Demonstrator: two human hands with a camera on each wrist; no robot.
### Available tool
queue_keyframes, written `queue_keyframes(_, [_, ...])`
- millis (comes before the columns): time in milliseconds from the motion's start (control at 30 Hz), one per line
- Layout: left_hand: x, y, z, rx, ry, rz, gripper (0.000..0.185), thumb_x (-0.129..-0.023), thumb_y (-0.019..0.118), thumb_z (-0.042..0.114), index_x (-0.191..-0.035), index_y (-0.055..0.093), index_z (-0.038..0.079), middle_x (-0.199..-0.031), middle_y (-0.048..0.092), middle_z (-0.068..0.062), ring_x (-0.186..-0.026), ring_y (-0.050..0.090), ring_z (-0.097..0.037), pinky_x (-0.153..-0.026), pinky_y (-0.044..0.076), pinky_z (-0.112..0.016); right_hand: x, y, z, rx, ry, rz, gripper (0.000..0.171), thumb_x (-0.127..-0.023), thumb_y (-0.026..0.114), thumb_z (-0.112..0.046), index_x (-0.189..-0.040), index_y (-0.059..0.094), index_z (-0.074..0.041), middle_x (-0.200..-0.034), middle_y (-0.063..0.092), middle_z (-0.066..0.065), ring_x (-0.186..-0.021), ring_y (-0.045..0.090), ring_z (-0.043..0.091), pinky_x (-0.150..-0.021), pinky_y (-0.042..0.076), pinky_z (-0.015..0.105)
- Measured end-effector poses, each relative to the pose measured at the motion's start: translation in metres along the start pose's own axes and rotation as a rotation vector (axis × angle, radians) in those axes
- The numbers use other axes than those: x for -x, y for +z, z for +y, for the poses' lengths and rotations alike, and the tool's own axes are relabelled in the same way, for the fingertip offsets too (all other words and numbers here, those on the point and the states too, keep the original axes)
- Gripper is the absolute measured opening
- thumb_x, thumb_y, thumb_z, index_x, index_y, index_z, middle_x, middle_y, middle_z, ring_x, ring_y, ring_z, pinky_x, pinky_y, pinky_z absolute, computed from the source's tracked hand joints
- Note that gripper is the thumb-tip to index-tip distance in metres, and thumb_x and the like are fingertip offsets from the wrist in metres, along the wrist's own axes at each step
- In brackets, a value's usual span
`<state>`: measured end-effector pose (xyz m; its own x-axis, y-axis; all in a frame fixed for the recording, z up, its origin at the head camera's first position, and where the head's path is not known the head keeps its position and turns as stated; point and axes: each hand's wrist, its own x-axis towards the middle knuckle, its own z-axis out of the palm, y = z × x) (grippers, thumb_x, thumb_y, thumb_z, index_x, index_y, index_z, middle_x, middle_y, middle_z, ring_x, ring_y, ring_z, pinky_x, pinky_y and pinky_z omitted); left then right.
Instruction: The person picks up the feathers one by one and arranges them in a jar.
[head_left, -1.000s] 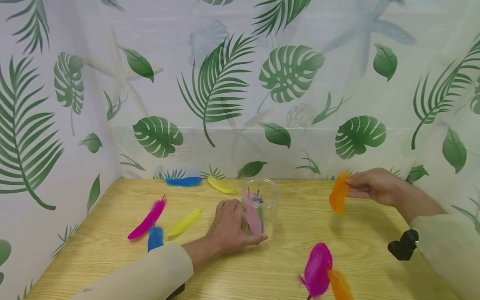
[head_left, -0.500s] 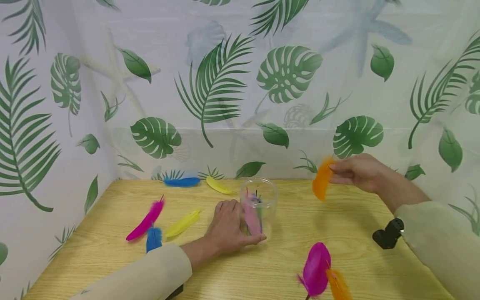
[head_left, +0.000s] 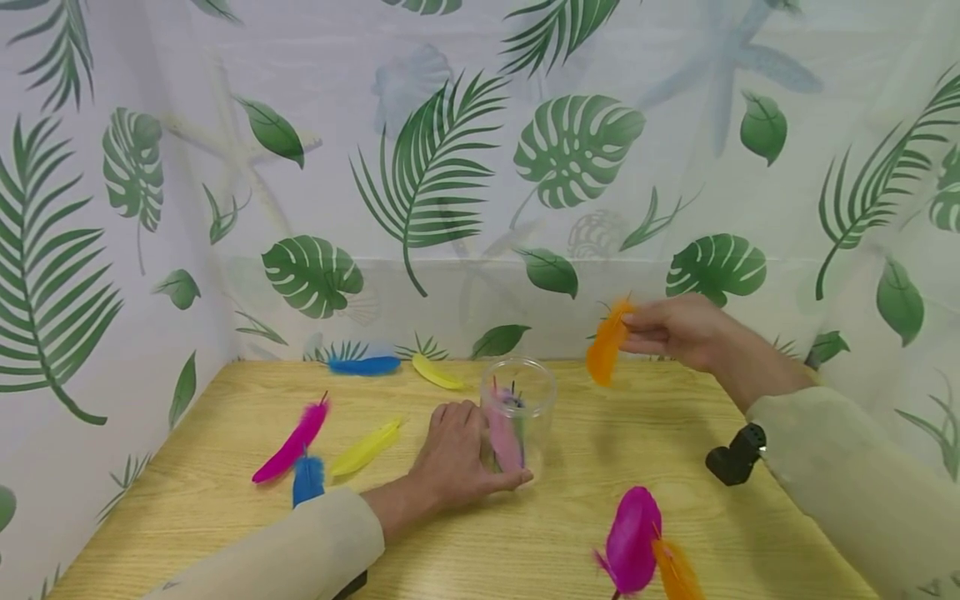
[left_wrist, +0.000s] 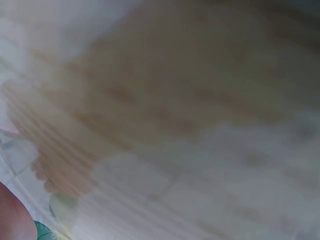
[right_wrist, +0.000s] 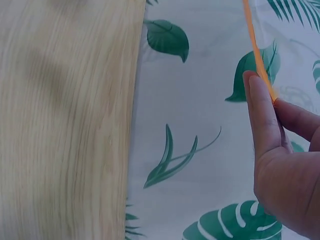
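Observation:
A clear plastic cup [head_left: 542,425] stands on the wooden table with several feathers in it, a pink feather [head_left: 506,437] among them. My left hand [head_left: 450,454] grips the cup from its left side, thumb across the front near the base. Up in the air to the right of the cup, my right hand [head_left: 678,329] pinches an orange feather [head_left: 609,343] near its upper end. The right wrist view shows that feather edge-on between thumb and fingers of the right hand [right_wrist: 285,145]. Blur and a sleeve [left_wrist: 190,75] fill most of the left wrist view.
Left of the cup lie blue feathers [head_left: 364,366], yellow feathers [head_left: 367,447] and a magenta feather [head_left: 294,442]. Front right, another magenta feather [head_left: 633,537] lies beside a second orange feather [head_left: 677,571]. A leaf-print curtain [head_left: 465,283] encloses the table [head_left: 585,517] at the back and sides.
My right hand has moved left and somewhat upward with the orange feather, closer to the cup. The left hand has stayed in place on the cup.

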<state>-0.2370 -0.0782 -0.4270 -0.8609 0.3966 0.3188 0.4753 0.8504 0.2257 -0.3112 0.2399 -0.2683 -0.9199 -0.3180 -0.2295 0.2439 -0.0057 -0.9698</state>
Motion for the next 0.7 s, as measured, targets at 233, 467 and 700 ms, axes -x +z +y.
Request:
queue_keyframes(233, [0.001, 0.001, 0.0, -0.008, 0.003, 0.004, 0.072, -0.075, 0.059, 0.083, -0.09, 0.045, 0.014, -0.086, 0.042, 0.002, -0.09, 0.044, -0.017, -0.092, 0.035, -0.037, -0.003, 0.024, -0.005, 0.0, -0.023, -0.001, 0.021, -0.098, 0.058, 0.001, -0.088, 0.074, -0.008, -0.09, 0.075, 0.005, -0.084, 0.075, 0.021, -0.08, 0.059, 0.036])
queue_keyframes(467, [0.001, 0.0, 0.001, -0.008, -0.002, -0.011, 0.072, -0.075, 0.058, 0.083, -0.089, 0.044, 0.015, -0.086, 0.042, 0.002, -0.089, 0.043, -0.017, -0.091, 0.034, -0.036, -0.004, 0.046, -0.01, -0.04, -0.038, 0.028, 0.022, -0.098, 0.057, 0.003, -0.087, 0.074, -0.008, -0.089, 0.075, 0.006, -0.082, 0.075, 0.021, -0.08, 0.059, 0.036])
queue_keyframes(700, [0.0, 0.0, 0.001, -0.006, -0.01, -0.018, 0.071, -0.075, 0.057, 0.084, -0.089, 0.044, 0.015, -0.087, 0.042, 0.003, -0.091, 0.044, -0.017, -0.093, 0.035, -0.037, -0.008, 0.067, -0.007, -0.048, -0.071, 0.053, 0.014, -0.096, 0.058, 0.005, -0.103, 0.07, 0.002, -0.088, 0.074, 0.006, -0.08, 0.075, 0.021, -0.08, 0.059, 0.037])
